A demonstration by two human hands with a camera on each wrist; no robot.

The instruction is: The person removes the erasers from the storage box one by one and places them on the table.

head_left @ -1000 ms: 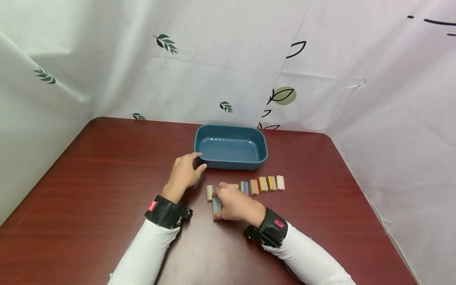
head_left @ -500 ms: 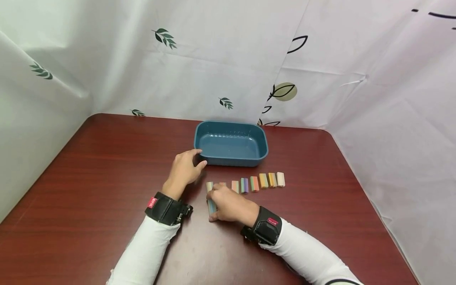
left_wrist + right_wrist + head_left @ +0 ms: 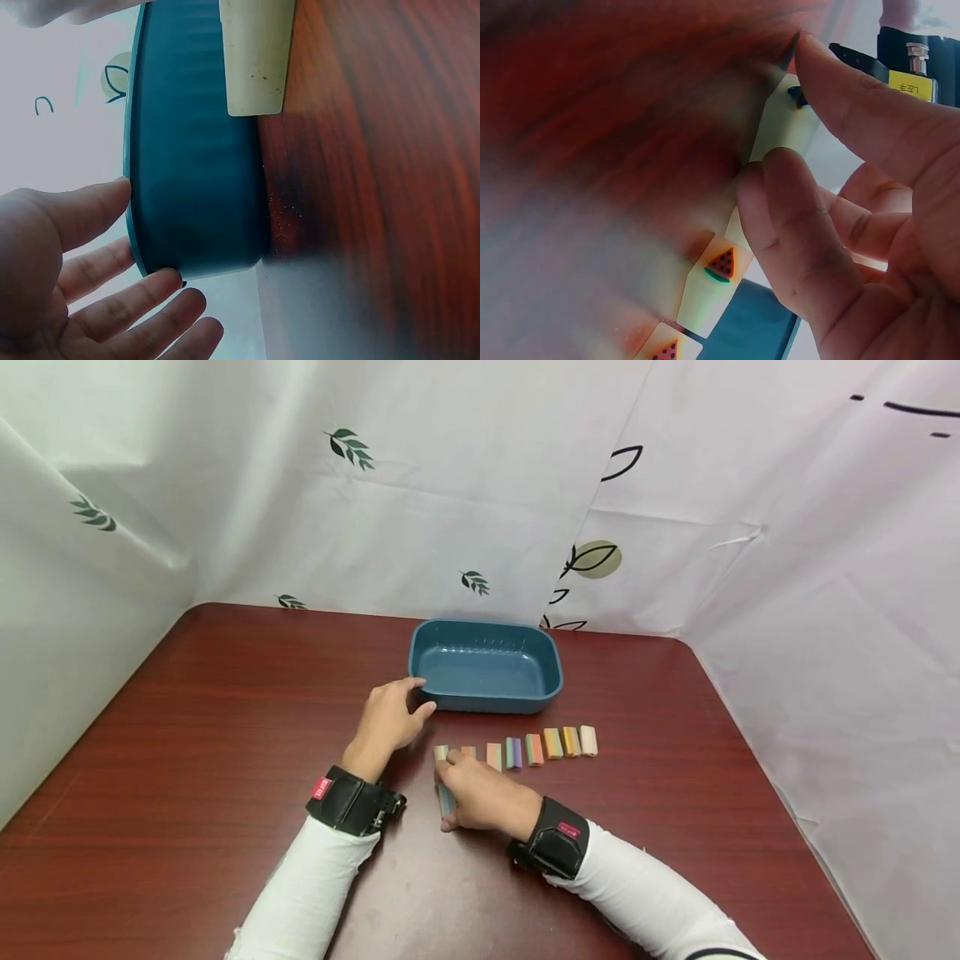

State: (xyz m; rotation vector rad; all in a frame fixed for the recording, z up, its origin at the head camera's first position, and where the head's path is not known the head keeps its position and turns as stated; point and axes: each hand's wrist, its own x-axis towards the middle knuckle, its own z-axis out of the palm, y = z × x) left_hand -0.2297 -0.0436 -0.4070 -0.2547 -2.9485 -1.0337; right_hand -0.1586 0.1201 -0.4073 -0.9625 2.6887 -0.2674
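A row of small coloured blocks (image 3: 534, 749) lies on the red-brown table (image 3: 210, 735), just in front of a blue tray (image 3: 484, 700). My right hand (image 3: 452, 787) pinches a pale blue block (image 3: 445, 802) at the left end of the row, slightly nearer to me. In the right wrist view its fingers (image 3: 795, 225) close on that pale block (image 3: 780, 131), beside blocks with a watermelon picture (image 3: 720, 266). My left hand (image 3: 420, 696) rests with relaxed fingers (image 3: 112, 307) against the tray's near-left corner (image 3: 195, 165), next to a pale block (image 3: 255, 52).
White sheets printed with leaves (image 3: 480, 510) hang close round the back and both sides of the table. The tray has nothing in it. Bare tabletop spreads to the left and right of the hands.
My right hand has slid a little to the left with the pale blue block. The left hand stays at the tray's corner.
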